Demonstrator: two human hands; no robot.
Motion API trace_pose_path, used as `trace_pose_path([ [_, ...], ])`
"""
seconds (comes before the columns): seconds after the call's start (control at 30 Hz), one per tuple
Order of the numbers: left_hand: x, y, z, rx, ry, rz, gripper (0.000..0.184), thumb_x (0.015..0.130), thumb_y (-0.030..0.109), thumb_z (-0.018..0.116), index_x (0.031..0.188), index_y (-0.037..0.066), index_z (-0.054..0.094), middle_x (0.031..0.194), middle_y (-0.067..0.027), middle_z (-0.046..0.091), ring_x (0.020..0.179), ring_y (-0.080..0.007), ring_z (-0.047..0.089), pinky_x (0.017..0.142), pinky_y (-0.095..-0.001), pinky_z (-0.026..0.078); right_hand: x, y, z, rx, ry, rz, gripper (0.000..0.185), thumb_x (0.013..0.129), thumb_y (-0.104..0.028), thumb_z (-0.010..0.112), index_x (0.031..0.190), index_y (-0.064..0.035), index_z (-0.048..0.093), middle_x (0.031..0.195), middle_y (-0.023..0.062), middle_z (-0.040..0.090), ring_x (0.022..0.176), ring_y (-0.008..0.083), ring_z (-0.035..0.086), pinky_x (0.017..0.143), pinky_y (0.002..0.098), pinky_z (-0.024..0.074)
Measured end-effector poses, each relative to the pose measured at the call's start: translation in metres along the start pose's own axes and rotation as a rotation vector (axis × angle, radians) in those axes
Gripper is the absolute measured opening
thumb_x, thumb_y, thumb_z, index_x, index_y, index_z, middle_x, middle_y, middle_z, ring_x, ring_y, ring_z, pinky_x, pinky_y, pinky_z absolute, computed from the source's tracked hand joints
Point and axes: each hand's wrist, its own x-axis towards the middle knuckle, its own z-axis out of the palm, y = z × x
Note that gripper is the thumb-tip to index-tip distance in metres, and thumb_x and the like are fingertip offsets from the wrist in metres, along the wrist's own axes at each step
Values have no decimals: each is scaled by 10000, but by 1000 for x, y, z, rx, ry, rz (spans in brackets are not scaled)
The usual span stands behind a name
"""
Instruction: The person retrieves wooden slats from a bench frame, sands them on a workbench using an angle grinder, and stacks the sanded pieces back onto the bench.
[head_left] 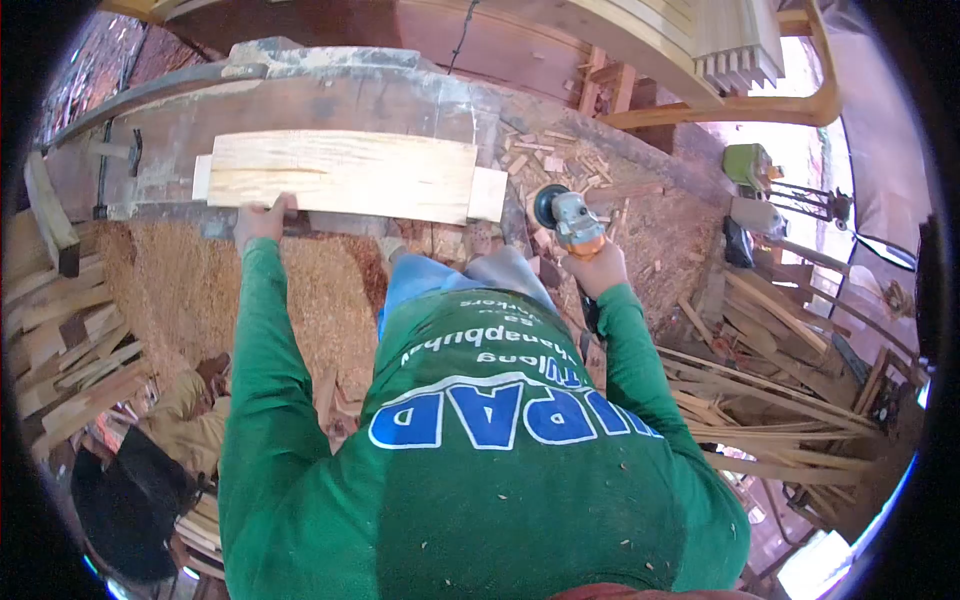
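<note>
A pale wooden board [345, 175] with a narrower tongue at each end lies across the workbench [400, 100] in front of me. My left hand [262, 220] is closed on the board's near edge, toward its left end, with the thumb showing at the edge and the other fingers partly hidden. Off the board's right end, my right hand [598, 268] is wrapped round the body of an angle grinder [575, 222]. The tool's dark round disc [547, 206] faces left and is apart from the board.
Wood offcuts [560, 155] lie scattered right of the board. Sawdust [170, 290] covers the ground. Long wooden strips [770, 400] are piled at right, more planks [80, 370] at left. Another person [190, 420] is at lower left. A curved wooden frame [740, 110] stands at upper right.
</note>
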Motion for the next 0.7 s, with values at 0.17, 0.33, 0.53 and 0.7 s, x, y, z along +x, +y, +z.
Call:
trace_pose_path([
  [0.17,-87,159,-13,516,-221,90,1211,670,660,857,1517,-51,365,1612,-305,269,1467,-442,348,1148,-549,391,47,13,23,-235,-209,-295,563,696,-345,812,1131,-15,678,1013,211,745,961,357,728,877,428,561],
  [0.33,-101,212,7,785,-399,-28,1205,707,672,823,1549,-28,319,1647,-317,129,1505,-564,105,1195,-633,257,63,-12,26,-120,-413,-230,538,696,-356,795,1130,-59,681,1001,216,737,968,393,713,865,458,558],
  [0.53,-76,186,35,819,-402,-45,1197,702,683,820,1528,-44,349,1640,-343,114,1488,-604,108,1188,-665,231,102,-30,9,-406,-353,-389,526,688,-357,843,1100,-77,676,999,209,729,961,407,696,831,486,561],
  [0.7,-91,203,21,698,-343,-165,1470,645,609,903,1589,-57,-6,1642,-361,28,1485,-586,171,1213,-563,282,127,-31,19,-472,-336,-445,502,732,-397,817,1071,-58,671,998,209,729,958,403,703,821,493,567],
])
